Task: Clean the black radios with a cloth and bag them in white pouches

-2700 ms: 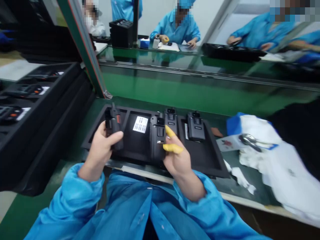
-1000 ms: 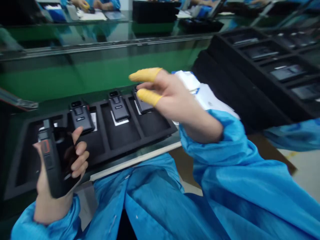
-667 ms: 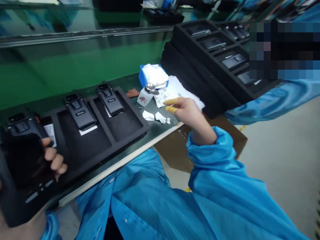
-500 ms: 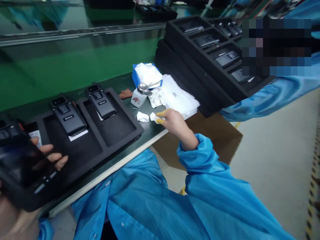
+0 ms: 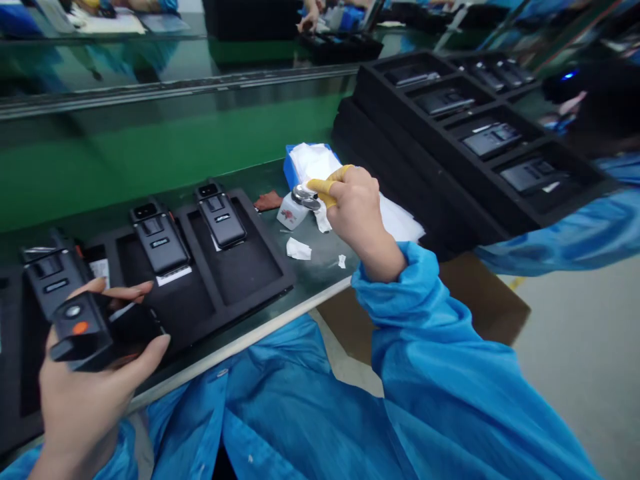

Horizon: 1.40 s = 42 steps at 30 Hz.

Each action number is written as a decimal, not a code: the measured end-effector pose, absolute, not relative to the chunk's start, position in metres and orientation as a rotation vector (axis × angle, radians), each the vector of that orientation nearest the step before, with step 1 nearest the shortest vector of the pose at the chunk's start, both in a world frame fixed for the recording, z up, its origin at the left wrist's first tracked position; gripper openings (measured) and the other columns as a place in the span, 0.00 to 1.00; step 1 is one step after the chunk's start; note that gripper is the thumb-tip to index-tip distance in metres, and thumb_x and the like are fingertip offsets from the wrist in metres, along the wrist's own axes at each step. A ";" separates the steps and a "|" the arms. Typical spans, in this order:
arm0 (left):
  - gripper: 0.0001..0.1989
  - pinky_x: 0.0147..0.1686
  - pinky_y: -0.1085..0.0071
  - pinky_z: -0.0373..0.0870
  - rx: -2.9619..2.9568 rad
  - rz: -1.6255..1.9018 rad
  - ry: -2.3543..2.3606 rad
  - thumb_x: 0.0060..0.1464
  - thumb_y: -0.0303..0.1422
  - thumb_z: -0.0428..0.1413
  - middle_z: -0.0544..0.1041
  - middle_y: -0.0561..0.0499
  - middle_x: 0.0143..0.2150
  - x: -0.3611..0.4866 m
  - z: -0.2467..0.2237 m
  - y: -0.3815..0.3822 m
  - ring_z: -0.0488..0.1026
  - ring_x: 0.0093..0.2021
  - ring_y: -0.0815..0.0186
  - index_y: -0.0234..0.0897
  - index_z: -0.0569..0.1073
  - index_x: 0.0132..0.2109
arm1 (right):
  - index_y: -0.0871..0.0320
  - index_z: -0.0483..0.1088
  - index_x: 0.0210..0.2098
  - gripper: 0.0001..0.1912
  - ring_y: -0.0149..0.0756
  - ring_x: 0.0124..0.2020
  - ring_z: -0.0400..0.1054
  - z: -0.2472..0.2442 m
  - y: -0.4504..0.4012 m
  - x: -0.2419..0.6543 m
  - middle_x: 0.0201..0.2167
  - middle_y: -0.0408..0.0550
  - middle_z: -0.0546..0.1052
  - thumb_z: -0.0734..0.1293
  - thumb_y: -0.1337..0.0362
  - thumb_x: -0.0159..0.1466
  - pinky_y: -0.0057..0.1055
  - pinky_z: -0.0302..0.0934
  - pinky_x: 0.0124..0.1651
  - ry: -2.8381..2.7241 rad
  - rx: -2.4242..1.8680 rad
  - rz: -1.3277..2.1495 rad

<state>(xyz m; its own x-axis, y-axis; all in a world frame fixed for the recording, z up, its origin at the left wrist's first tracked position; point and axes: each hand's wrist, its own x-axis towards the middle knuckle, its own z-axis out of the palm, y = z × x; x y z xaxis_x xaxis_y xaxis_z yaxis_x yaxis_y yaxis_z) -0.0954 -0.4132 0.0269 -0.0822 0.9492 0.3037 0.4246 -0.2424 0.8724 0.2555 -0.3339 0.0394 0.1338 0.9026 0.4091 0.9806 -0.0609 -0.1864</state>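
Now that the right hand (image 5: 354, 212) has been brought to the bottle (image 5: 291, 216), its covered fingertips (image 5: 321, 187) are held near each other at the metal top, any grip there being unclear, while the device (image 5: 83, 327) is clamped by the left hand (image 5: 83, 397) above the tray (image 5: 280, 275).

Black tray (image 5: 253, 263), 8 o'clock: cut off.
Right hand (image 5: 356, 210): pinch unclear, perhaps on white paper (image 5: 323, 219).
Co-worker's hand (image 5: 311, 15), 12 o'clock: arm cut off.
Device lettering (image 5: 159, 243): blurred.
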 end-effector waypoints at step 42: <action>0.28 0.50 0.64 0.72 1.857 1.268 1.183 0.40 0.21 0.56 0.75 0.49 0.49 -0.094 0.022 -0.417 0.74 0.50 0.60 0.40 0.67 0.52 | 0.37 0.75 0.46 0.25 0.33 0.38 0.63 0.066 -0.384 0.083 0.32 0.39 0.77 0.62 0.74 0.60 0.40 0.43 0.52 -2.316 -0.697 -0.297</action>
